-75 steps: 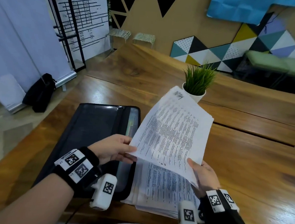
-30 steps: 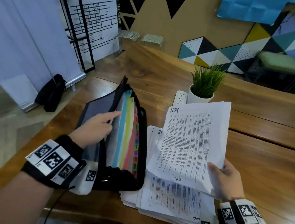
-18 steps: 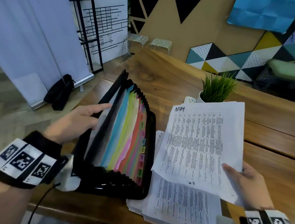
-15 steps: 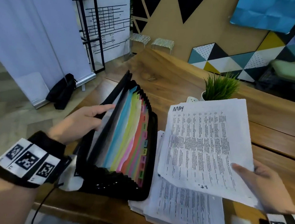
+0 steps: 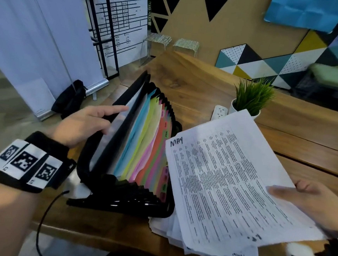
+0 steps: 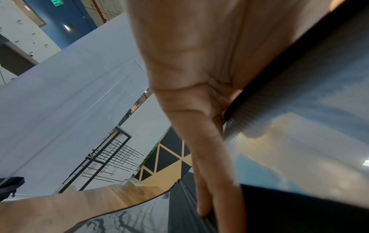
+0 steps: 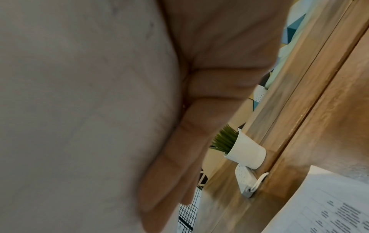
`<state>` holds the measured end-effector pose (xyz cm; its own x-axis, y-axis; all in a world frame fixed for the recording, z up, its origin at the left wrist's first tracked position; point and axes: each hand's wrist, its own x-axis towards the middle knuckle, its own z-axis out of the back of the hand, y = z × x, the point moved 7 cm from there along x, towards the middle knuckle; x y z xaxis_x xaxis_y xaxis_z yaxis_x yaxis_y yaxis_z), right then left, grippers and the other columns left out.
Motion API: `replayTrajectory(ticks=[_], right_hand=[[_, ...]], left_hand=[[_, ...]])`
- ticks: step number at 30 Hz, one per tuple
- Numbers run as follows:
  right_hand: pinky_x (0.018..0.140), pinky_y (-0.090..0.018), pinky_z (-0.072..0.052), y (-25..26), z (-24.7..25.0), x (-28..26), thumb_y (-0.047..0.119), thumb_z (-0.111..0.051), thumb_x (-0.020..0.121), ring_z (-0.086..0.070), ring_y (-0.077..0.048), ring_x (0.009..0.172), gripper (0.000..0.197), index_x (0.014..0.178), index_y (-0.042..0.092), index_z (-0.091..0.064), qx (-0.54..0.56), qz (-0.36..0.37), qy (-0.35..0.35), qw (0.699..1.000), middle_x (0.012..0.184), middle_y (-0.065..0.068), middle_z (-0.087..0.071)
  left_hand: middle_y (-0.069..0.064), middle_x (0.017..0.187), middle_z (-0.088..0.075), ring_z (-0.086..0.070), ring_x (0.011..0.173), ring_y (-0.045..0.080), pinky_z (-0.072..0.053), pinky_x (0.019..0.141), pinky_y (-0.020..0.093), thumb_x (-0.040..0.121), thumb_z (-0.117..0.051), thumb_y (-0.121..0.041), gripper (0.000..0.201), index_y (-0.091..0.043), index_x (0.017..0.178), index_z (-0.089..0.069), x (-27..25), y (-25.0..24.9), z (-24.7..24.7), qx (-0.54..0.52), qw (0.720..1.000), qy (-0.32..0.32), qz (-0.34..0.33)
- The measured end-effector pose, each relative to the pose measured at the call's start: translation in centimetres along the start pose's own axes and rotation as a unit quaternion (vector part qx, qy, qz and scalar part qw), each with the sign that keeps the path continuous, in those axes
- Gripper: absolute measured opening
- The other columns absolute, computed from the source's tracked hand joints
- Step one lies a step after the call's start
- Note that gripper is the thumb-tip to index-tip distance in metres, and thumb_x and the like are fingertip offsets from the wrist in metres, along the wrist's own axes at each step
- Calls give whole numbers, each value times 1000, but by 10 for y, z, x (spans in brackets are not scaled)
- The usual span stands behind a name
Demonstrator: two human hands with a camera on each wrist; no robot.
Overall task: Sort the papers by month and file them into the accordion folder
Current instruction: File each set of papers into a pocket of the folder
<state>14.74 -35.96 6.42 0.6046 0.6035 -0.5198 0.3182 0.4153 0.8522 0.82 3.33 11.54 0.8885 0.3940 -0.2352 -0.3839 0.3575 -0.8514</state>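
Papers marked MAY (image 5: 228, 181) sit pinched in your right hand (image 5: 315, 208) — thumb on top, fingers flat beneath — just right of the folder (image 5: 132, 165), above the stack (image 5: 205, 250) on the table (image 5: 304, 138). Your left hand (image 5: 85, 125) holds the folder's front flap back, index finger straight. Keep that flap wide, find the green MAY tab (image 5: 165, 134), and lead with the sheets' long edge — a curled corner would likely snag a neighbouring divider.

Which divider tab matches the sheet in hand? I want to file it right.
The green tab reading MAY, just below the orange one; the sheet held by the right hand is headed MAY. Other tabs are too blurred to read.
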Motion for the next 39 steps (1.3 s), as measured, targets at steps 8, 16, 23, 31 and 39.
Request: replayTrajectory(ticks=[8,16,23,31,39], right_hand=[[79,-58,-51,11,-9,8,33,-89,46,-64,-46,93,67,101,2,-68,-6,31,16,999,106,-27,-65],[84,-61,-48,11,-8,12,27,-84,50,-63,-47,95,67,107,-1,-65,-17,9,5,1000,107,-29,-64],[97,-63,-38,9,5,10,28,-81,60,-61,-48,99,60,113,4,-63,-19,0,-21,1000,111,-27,-64],[80,-54,-52,10,3,16,21,-80,62,-63,-48,95,53,108,0,-65,-13,6,-13,1000,108,-29,-64],[77,-64,-46,14,13,12,2,-53,80,-63,-49,92,26,102,-1,-68,19,36,-51,998,105,-30,-65]], left_hand=[[-2,89,-63,-56,107,0,-37,94,26,82,-37,16,67,-31,124,-57,-1,-3,-3,-1,1000,-3,8],[-3,136,-52,-41,131,12,-32,110,34,67,-49,-1,66,-43,117,-59,-3,-1,-1,-17,1000,-2,1],[2,133,-55,-54,116,13,-43,93,28,79,-41,13,68,-38,123,-55,-5,-3,-3,11,1000,-10,3],[-4,107,-58,-53,112,29,-43,96,31,81,-39,15,69,-29,131,-53,-4,-5,-10,37,999,-4,-3],[-10,129,-51,-45,105,-12,-33,80,10,78,-45,11,68,-34,128,-53,0,-3,-7,16,1000,2,-20]])
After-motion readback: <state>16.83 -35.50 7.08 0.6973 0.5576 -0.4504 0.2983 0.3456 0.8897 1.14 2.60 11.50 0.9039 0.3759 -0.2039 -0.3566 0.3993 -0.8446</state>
